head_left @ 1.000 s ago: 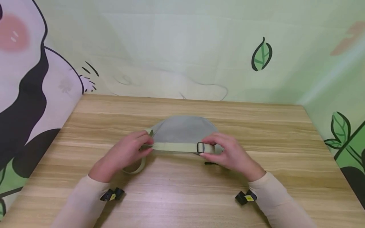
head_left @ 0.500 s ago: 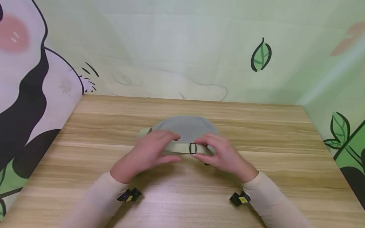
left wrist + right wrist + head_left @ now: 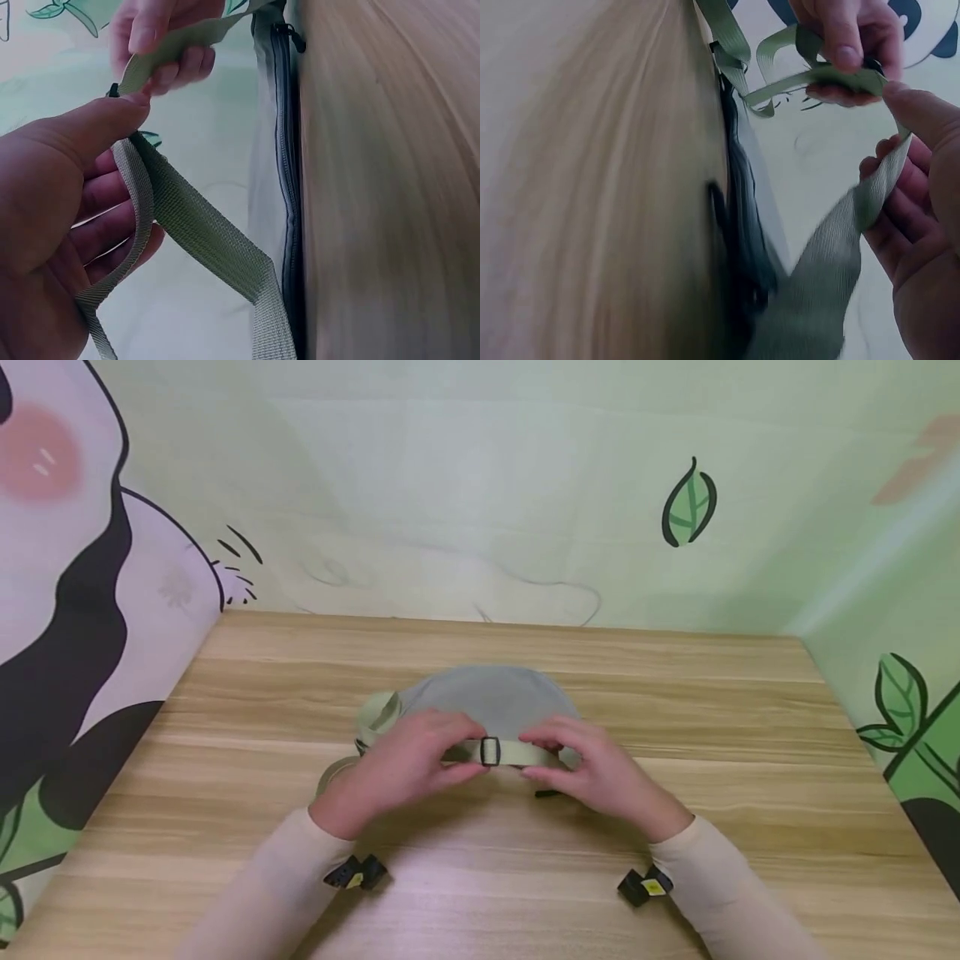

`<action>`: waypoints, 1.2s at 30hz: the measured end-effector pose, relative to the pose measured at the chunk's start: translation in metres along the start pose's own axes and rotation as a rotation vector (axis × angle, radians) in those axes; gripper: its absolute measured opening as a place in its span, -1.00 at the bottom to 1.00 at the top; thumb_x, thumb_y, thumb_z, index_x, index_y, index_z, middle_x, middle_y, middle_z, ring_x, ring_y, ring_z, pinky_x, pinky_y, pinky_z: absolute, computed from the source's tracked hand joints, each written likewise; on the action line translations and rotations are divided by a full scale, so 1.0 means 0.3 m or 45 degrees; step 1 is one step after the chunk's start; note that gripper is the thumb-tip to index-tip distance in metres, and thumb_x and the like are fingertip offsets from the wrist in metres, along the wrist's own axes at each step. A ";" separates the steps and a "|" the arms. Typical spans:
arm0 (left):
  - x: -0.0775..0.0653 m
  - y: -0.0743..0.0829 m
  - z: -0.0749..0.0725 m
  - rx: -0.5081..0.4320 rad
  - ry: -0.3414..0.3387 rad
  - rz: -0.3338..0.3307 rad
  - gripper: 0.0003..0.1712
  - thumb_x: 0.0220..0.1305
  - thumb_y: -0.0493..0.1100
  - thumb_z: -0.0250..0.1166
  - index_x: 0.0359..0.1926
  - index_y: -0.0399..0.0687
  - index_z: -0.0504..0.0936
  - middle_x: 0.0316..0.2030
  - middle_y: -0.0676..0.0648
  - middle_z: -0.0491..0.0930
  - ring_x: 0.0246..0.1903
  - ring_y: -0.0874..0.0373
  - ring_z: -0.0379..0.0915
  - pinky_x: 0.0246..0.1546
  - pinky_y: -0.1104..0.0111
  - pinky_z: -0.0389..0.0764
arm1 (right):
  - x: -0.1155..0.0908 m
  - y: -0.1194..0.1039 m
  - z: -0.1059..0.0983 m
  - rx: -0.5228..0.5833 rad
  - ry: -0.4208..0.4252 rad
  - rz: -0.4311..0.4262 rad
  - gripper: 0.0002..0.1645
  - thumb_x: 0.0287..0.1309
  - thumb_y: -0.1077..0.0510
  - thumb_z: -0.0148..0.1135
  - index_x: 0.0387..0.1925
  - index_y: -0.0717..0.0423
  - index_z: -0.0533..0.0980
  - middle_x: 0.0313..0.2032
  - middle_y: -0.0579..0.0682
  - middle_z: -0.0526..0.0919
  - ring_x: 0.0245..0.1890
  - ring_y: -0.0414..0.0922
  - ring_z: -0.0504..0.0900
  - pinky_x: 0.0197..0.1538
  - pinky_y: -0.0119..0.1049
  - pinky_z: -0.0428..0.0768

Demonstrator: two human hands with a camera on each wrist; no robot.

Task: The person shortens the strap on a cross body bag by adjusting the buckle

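Observation:
A grey bag (image 3: 491, 695) with a rounded top lies on the wooden table. Its dark zipper (image 3: 285, 157) runs along the near side in the left wrist view. Across its front, a pale green webbing strap (image 3: 523, 753) is stretched between both hands. My left hand (image 3: 405, 758) pinches the strap at the black slider buckle (image 3: 491, 751), between thumb and fingers. To the right of the slider, my right hand (image 3: 596, 762) pinches the same strap. In the right wrist view the strap (image 3: 814, 277) hangs down from the right thumb and fingers.
Loose strap loops (image 3: 377, 714) lie at the bag's left side, partly behind the left hand. A black zipper pull (image 3: 547, 793) shows below the right hand. The wooden table (image 3: 495, 877) meets a printed wall (image 3: 450, 485) at its far edge.
My left hand has let go of the strap farther left, moved right and gripped it at the slider. The slider has shifted left; the right hand now holds the strap beside it.

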State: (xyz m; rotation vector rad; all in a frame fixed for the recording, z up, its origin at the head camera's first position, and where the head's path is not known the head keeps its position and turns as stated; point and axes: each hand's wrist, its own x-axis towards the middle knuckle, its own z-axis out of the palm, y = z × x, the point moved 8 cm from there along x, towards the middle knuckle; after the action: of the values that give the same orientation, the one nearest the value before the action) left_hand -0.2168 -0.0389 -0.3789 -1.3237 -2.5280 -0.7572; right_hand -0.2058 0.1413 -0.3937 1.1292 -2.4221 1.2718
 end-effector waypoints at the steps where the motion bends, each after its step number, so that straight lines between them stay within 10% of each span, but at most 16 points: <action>1: -0.002 -0.004 -0.001 0.000 -0.007 -0.007 -0.71 0.27 -0.09 0.61 -0.07 -0.07 0.76 -0.23 0.07 0.79 -0.26 0.22 0.67 -0.11 0.27 0.73 | -0.007 0.006 -0.004 0.015 -0.003 0.008 -0.55 0.11 0.36 0.62 0.05 0.11 0.72 -0.18 -0.07 0.75 -0.21 -0.20 0.63 -0.12 -0.31 0.66; 19: -0.010 0.006 0.009 0.097 0.028 0.024 -0.60 0.34 0.06 0.54 0.08 0.00 0.73 -0.13 0.12 0.80 -0.21 0.24 0.67 -0.06 0.20 0.69 | -0.007 -0.025 -0.014 -0.073 0.050 -0.131 -0.63 0.17 0.34 0.58 0.01 0.13 0.71 -0.13 -0.04 0.77 -0.21 -0.21 0.62 -0.16 -0.39 0.61; 27: -0.006 -0.001 0.008 0.054 0.025 0.007 -0.59 0.33 0.07 0.54 0.09 0.01 0.73 -0.10 0.11 0.81 -0.12 0.24 0.72 -0.02 0.20 0.66 | -0.006 -0.036 -0.020 -0.108 0.112 -0.251 -0.72 0.48 0.03 0.40 -0.01 0.17 0.70 -0.16 0.01 0.76 -0.27 -0.17 0.62 -0.19 -0.41 0.59; 36: 0.002 0.009 0.002 0.051 0.019 0.030 -0.60 0.36 0.08 0.53 0.09 0.00 0.75 -0.11 0.11 0.81 -0.15 0.24 0.70 -0.02 0.21 0.66 | -0.006 -0.049 -0.016 -0.217 0.089 -0.256 -0.71 0.31 0.21 0.52 0.01 0.19 0.69 -0.14 0.01 0.73 -0.32 -0.20 0.58 -0.25 -0.44 0.59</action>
State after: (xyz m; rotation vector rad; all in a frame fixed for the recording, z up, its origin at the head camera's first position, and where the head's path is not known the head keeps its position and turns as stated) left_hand -0.2150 -0.0369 -0.3780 -1.3277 -2.4977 -0.7050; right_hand -0.1953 0.1409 -0.3824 1.2219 -2.2509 1.0063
